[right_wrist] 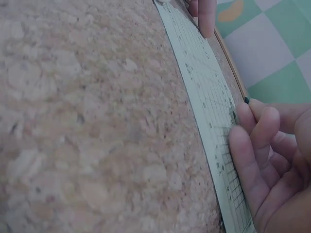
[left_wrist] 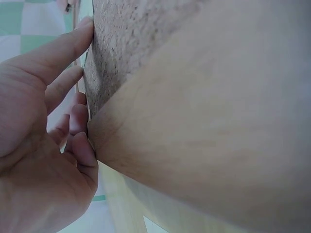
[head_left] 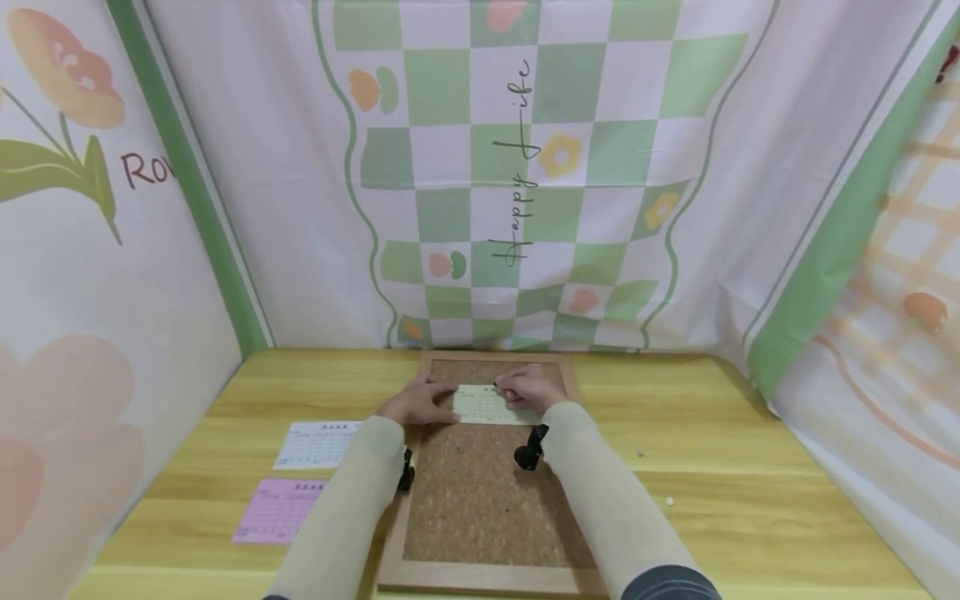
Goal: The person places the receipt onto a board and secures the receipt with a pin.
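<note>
A pale yellow-green printed card [head_left: 480,405] lies flat across the upper part of a wood-framed corkboard [head_left: 480,500]. At the card's left end my left hand [head_left: 420,402] rests with fingers spread, the fingertips at its edge; in the left wrist view that hand [left_wrist: 46,107] reaches over the board's frame. My right hand [head_left: 531,388] is over the card's upper right part. Between its thumb and forefinger it pinches a small dark pushpin [right_wrist: 247,100], mostly hidden by the fingertips, near the card's upper edge. The other fingers of the right hand curl close over the card.
A pale blue card [head_left: 311,446] and a pink card [head_left: 277,510] lie left of the board, partly behind the left sleeve. Two small pale pieces [head_left: 670,501] are on the wooden table [head_left: 750,533] to the right. A patterned curtain [head_left: 442,208] hangs behind the board.
</note>
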Demonstrator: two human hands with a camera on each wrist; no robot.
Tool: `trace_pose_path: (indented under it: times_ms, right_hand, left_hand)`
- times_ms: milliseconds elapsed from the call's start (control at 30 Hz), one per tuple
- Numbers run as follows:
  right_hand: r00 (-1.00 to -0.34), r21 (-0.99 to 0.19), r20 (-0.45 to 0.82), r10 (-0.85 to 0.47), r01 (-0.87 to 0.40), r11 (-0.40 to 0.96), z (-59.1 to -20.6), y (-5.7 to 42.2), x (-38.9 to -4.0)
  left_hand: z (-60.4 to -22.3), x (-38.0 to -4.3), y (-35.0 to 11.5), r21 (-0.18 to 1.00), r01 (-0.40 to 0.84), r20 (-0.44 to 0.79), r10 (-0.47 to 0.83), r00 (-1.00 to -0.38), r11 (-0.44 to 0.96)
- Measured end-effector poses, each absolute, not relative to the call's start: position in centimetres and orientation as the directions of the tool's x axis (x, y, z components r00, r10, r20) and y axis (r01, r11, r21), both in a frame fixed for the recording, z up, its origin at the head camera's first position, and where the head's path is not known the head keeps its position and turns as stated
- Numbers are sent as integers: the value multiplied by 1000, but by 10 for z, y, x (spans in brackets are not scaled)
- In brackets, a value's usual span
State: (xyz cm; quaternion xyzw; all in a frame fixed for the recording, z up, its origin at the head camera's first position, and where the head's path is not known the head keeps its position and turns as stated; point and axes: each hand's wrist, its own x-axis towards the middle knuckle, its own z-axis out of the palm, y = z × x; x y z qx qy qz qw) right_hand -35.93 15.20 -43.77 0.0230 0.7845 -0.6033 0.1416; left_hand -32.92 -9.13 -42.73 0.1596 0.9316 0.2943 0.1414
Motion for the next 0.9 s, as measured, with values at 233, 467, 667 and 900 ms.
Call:
trace_pose_path:
  times_ms: [233,467,667,900]
  right_hand:
    - [-963,-928,-258,-79,224,300,-435,144,-358]
    - [-965,-923,-259,-45,234,305,-435,141,-358]
    - [-967,-922,-249,-48,222,318,-434,140,-357]
    - [-968,-918,-244,-50,214,335,-432,143,-355]
  left_hand:
    - [-427,-329,-91,600,212,-169,381,-909,772]
    - [-427,-329,-91,592,217,-167,382,-909,776]
    - [-427,-329,-91,591,213,-171,379,-909,778]
    - [-429,-331,-90,586,209,-177,375,-910,783]
